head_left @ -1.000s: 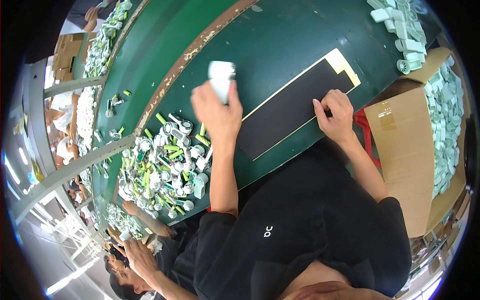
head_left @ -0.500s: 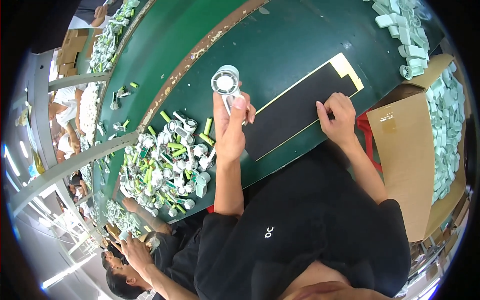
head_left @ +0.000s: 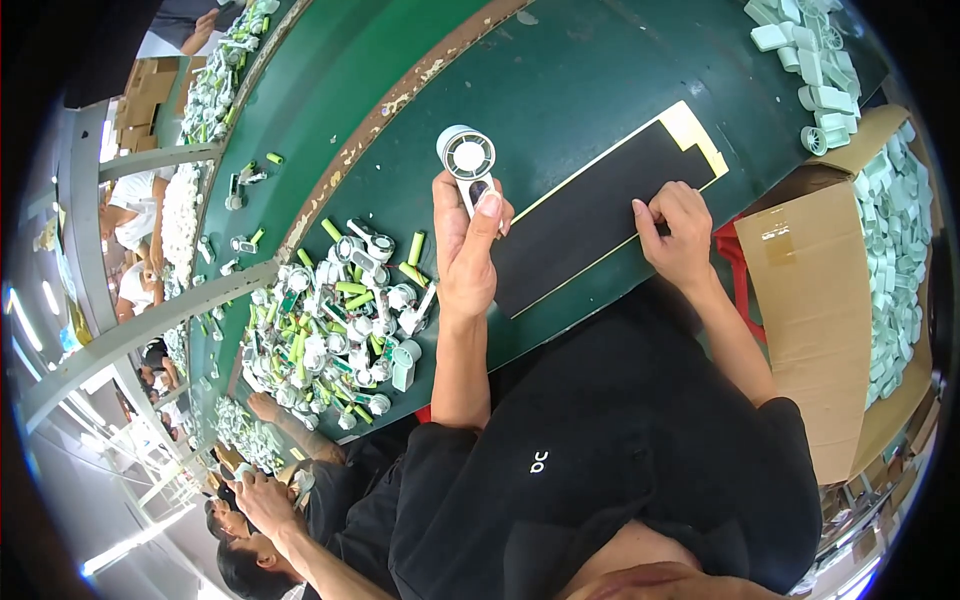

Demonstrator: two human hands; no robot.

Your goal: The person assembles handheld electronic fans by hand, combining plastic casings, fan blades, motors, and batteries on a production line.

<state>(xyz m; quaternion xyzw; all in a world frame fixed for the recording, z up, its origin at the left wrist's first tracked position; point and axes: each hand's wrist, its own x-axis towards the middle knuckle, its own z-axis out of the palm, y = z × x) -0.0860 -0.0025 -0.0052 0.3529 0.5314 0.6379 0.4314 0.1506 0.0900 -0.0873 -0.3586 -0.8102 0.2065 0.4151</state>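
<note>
My left hand (head_left: 466,250) is wrapped round the handle of a small pale handheld fan (head_left: 468,153), its thumb lying along the handle. The fan is held upright above the green work table, its round grille and white hub showing. My right hand (head_left: 680,235) rests at the near edge of a black mat (head_left: 600,220) with yellow borders. Its fingers are curled and its thumb is stretched out to the side; nothing shows in it. Left of my left forearm lies a heap of fan assemblies (head_left: 330,320) with yellow-green cylindrical cells and loose wires.
Pale green housings (head_left: 815,70) are piled at the far right. A cardboard box (head_left: 805,320) full of similar housings stands to my right. Beyond a rusty rail (head_left: 400,95) a green conveyor belt (head_left: 320,80) carries parts. A co-worker (head_left: 265,560) sits at lower left.
My left hand and the fan have shifted slightly right, and the fan has turned a little. Parts on the belt have moved slightly away. My right hand has hardly moved.
</note>
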